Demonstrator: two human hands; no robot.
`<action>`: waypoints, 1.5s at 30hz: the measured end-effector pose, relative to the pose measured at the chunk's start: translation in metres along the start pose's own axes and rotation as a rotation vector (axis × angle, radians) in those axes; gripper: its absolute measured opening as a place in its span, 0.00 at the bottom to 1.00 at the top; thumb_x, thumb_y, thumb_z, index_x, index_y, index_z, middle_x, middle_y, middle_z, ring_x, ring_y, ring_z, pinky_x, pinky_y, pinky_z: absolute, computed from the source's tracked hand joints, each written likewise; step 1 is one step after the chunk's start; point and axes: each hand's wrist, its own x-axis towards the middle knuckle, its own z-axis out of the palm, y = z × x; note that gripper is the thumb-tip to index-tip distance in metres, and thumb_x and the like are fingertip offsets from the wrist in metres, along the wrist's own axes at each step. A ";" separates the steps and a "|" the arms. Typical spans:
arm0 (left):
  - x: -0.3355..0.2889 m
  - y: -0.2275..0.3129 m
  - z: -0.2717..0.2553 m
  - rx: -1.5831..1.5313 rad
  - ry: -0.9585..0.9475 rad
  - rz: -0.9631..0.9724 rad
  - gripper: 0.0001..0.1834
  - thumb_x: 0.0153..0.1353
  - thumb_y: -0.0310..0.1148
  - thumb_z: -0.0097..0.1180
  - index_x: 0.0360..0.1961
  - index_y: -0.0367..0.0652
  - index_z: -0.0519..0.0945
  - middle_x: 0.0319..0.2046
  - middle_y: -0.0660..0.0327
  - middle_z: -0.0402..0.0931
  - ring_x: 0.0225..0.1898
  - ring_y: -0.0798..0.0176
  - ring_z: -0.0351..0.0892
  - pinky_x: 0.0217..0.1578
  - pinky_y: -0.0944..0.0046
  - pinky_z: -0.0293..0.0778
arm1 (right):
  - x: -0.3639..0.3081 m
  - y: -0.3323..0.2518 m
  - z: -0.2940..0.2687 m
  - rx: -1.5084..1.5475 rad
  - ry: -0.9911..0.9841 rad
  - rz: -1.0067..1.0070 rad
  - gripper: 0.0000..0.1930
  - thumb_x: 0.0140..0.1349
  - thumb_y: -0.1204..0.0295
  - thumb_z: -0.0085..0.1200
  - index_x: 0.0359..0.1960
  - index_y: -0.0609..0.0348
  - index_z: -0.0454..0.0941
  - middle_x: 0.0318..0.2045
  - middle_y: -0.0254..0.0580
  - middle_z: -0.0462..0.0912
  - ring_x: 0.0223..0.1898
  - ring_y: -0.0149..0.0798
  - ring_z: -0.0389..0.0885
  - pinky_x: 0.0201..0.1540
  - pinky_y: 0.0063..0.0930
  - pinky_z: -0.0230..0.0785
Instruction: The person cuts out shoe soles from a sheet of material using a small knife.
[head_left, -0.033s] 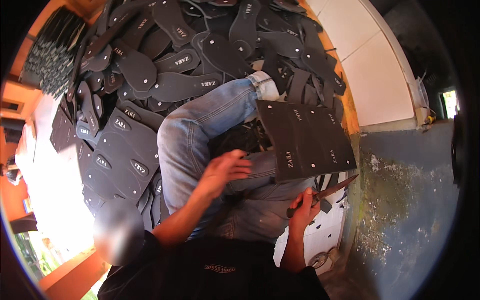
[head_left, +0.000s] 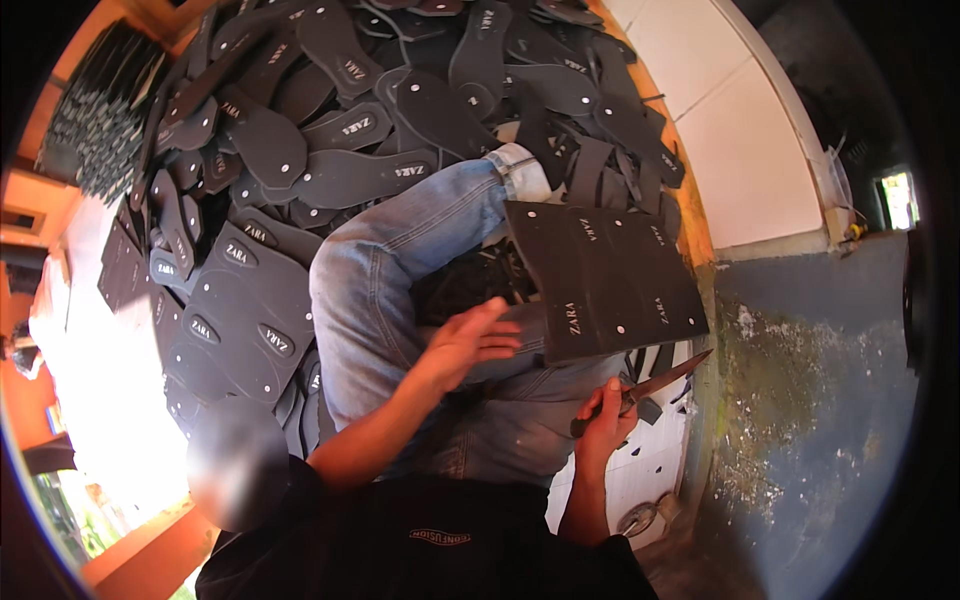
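Note:
A dark foam sheet (head_left: 625,270) with pressed sole outlines, pale print and small white dots lies across my lower leg, its edge tilted up. My left hand (head_left: 465,345) hovers just left of the sheet over my jeans, fingers stretched out and holding nothing. In my right hand (head_left: 603,420) a knife (head_left: 668,380) is gripped by its dark handle. Its brownish blade points up and to the right, below the sheet's near right corner.
Cut dark sandal soles (head_left: 430,120) are heaped beyond my legs. More uncut foam sheets (head_left: 245,310) lean at the left, and a tall stack of sheets (head_left: 105,110) stands at the far left. Dark scraps lie on the white floor (head_left: 640,470) below the knife. A worn grey surface (head_left: 800,400) is at right.
My left hand has moved a little right, nearer the foam sheet, its fingers straighter. My right hand still grips the knife in nearly the same place.

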 end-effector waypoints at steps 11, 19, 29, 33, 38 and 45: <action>0.026 0.077 0.050 -0.201 -0.276 0.343 0.16 0.56 0.25 0.56 0.46 0.36 0.75 0.39 0.56 0.79 0.39 0.62 0.81 0.44 0.63 0.78 | -0.021 0.013 -0.032 -0.038 0.114 0.074 0.11 0.63 0.67 0.51 0.26 0.60 0.69 0.14 0.32 0.67 0.13 0.25 0.64 0.16 0.20 0.56; 0.004 0.126 0.019 -0.177 -0.263 0.613 0.16 0.58 0.24 0.54 0.48 0.33 0.73 0.42 0.53 0.78 0.41 0.60 0.80 0.45 0.63 0.78 | -0.005 0.009 -0.017 0.001 0.035 0.062 0.12 0.62 0.66 0.54 0.26 0.56 0.66 0.15 0.33 0.67 0.11 0.26 0.62 0.14 0.21 0.55; -0.057 0.047 -0.024 0.624 0.012 0.262 0.22 0.60 0.34 0.56 0.53 0.33 0.72 0.35 0.59 0.79 0.34 0.69 0.77 0.37 0.70 0.73 | 0.019 -0.024 -0.031 0.117 0.420 -0.064 0.16 0.62 0.60 0.52 0.20 0.51 0.65 0.14 0.29 0.64 0.13 0.24 0.62 0.14 0.18 0.54; -0.105 0.044 -0.070 0.343 0.139 0.556 0.18 0.61 0.30 0.53 0.51 0.32 0.73 0.34 0.51 0.81 0.32 0.64 0.81 0.34 0.66 0.77 | 0.020 -0.026 -0.023 0.005 0.322 -0.070 0.14 0.63 0.63 0.52 0.23 0.53 0.66 0.16 0.30 0.65 0.13 0.24 0.61 0.15 0.18 0.55; -0.108 0.037 -0.178 0.410 0.818 0.668 0.15 0.61 0.31 0.50 0.46 0.32 0.75 0.30 0.58 0.79 0.30 0.68 0.77 0.34 0.68 0.74 | 0.004 -0.003 0.001 -0.103 0.175 -0.095 0.12 0.63 0.65 0.52 0.25 0.56 0.66 0.17 0.30 0.65 0.14 0.24 0.61 0.16 0.18 0.54; -0.091 -0.056 -0.201 0.824 0.838 0.416 0.16 0.59 0.32 0.53 0.46 0.36 0.76 0.33 0.59 0.80 0.34 0.66 0.78 0.38 0.65 0.75 | -0.009 0.017 -0.001 -0.356 0.008 -0.210 0.12 0.63 0.65 0.52 0.26 0.58 0.68 0.16 0.30 0.65 0.14 0.22 0.60 0.18 0.17 0.52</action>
